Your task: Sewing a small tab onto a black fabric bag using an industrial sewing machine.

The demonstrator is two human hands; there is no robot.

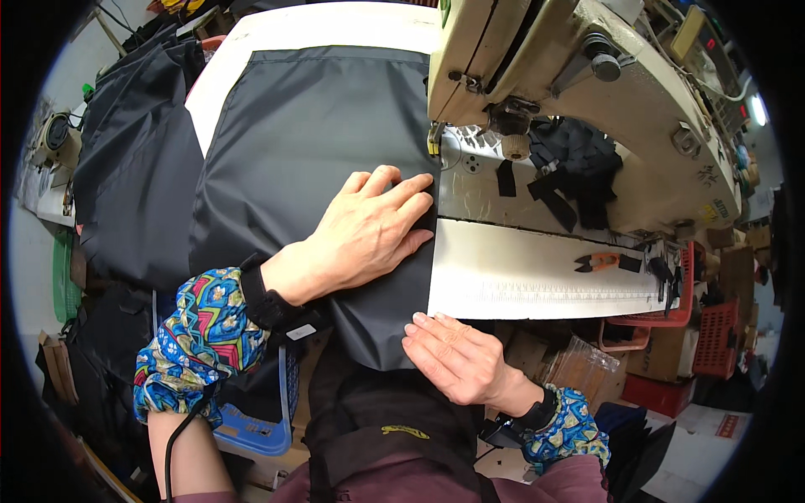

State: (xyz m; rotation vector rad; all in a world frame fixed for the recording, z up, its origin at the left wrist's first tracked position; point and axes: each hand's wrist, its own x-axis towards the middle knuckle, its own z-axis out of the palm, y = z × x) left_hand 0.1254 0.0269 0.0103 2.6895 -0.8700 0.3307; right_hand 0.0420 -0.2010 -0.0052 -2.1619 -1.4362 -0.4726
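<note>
Two hands on the work rn. L hand (360, 226) lies on top of the black cloth (319, 126), fingers slightly apart, pressing down w/o gripping, fingertips by the cloth's R edge. R hand (457, 356) is at the near end of that same edge, fingers together; thumb's hidden, so can't tell if I'm pinching the cloth or just touching it.

Cloth pos: spread on the white table (352, 23), R edge running roughly straight away from me, right by the presser foot (434, 138) of the sewing machine (688, 92). Near end hangs over the table's front edge, toward my lap.

Progress, my read: far edge has a line parallel to it, prob a finished hem. On the R edge, approx a short stretch is beyond the foot, longer stretch is on my side, so I'd call it early on this seam, most of it left. Caveat: no stitches legible along that edge, needle pt not clear, can't confirm if it's sewing or paused.

Other black cloth (138, 159) draped at L; can't tell if it's joined to this pc.

Misc: orange snips (597, 261) on the table's R part, apart from both hands. Black scraps (579, 159) under the machine arm.
</note>
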